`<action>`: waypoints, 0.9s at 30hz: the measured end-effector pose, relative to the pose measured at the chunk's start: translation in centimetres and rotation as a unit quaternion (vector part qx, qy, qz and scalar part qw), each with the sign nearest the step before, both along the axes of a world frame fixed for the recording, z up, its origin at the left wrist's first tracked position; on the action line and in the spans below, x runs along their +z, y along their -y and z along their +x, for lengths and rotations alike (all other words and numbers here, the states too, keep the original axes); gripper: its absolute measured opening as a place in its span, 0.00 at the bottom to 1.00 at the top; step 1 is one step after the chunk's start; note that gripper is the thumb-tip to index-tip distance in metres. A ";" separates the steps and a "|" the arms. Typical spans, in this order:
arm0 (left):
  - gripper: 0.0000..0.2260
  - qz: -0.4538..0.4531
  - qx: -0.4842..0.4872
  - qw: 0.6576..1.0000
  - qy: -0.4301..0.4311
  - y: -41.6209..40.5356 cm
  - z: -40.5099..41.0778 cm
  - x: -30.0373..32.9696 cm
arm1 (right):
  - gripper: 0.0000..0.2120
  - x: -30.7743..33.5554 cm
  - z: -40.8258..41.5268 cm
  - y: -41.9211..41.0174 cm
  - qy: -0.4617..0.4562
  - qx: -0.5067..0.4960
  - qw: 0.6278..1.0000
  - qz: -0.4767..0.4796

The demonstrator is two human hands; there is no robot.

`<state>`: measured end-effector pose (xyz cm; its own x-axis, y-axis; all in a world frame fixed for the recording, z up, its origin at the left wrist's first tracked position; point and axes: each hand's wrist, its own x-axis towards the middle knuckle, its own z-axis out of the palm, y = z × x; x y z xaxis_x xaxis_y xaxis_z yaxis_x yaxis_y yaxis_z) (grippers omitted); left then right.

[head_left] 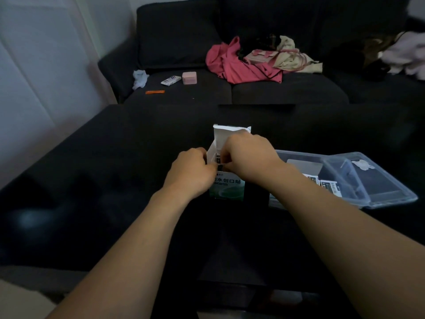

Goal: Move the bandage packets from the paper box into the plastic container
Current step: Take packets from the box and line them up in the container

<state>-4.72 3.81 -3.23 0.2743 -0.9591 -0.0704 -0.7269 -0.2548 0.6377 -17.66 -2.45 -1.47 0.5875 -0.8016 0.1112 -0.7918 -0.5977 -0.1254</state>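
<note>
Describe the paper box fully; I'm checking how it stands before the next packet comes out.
The paper box stands upright on the dark table, left of the clear plastic container. It looks like thin card: white, with a green lower front and dark printed characters. Its top is open, the white flap raised at the back. The left hand grips its left side; the right hand reaches into the opening, fingers at dark-printed packets inside.
</note>
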 end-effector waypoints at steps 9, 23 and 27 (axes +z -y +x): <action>0.11 -0.017 0.008 0.997 0.080 -0.1 -0.4 0.0 | 0.06 0.7 -0.5 -0.1 0.019 0.006 1.000 -0.014; 0.11 -0.026 0.013 0.995 0.100 0.0 -0.5 -0.1 | 0.05 0.4 -2.1 1.7 0.138 0.029 0.986 0.091; 0.09 -0.037 0.006 0.993 0.113 0.0 -0.6 -0.1 | 0.09 0.1 -2.3 2.0 0.119 0.041 0.985 0.119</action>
<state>-5.27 3.82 -3.30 0.2865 -0.9559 0.0647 -0.8505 -0.2226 0.4765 -19.94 -4.45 -1.32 0.6313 -0.7726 0.0671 -0.6737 -0.5893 -0.4459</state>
